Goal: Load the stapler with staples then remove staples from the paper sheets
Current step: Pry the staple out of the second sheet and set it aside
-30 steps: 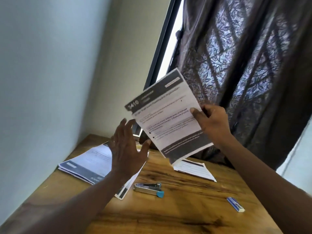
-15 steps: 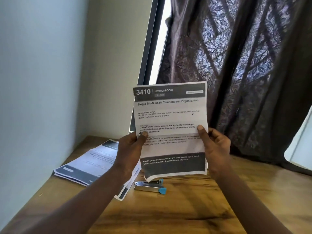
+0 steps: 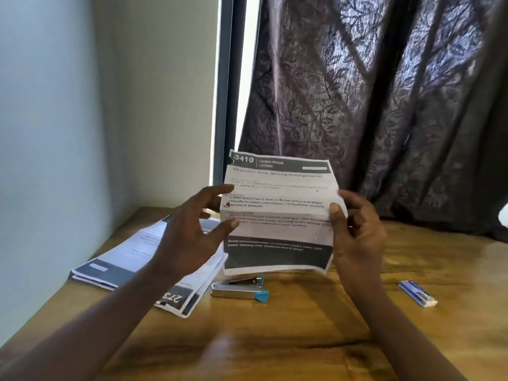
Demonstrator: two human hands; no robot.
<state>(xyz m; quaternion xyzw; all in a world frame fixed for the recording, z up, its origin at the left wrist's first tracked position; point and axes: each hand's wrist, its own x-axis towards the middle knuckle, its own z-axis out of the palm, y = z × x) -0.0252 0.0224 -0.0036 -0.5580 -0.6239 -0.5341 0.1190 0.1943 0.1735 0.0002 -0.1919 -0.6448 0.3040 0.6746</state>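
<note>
Holding: right hand pinches the sheet at its right edge, thumb on the printed face, fingers curled behind. Left hand is spread wide, thumb and forefinger tips at the sheet's left edge; no firm pinch seen there. The sheet is raised above the counter, upright, print toward the camera, header "3410" on top.

Handling, judged: the paper is light and limp. It bows across the middle and sags when held at one edge, so it needs both hands or the counter for support. It is thin enough to tear at a staple hole if pulled. Best hold is close beside the staple, pinching on either side and pulling along the staple legs. No staple can be made out through the blur. The top left corner looks dog-eared, a likely spot.

Stapler: chrome body, blue end, lying on the counter just under the sheet's lower edge, partly hidden by it. Rigid and probably smooth; grip by the body.

Staple box: small, blue and white, on the counter well to the right.

Stack of printed papers lies flat at left, behind the left hand.

Curtain, dark and patterned, hangs behind.
</note>
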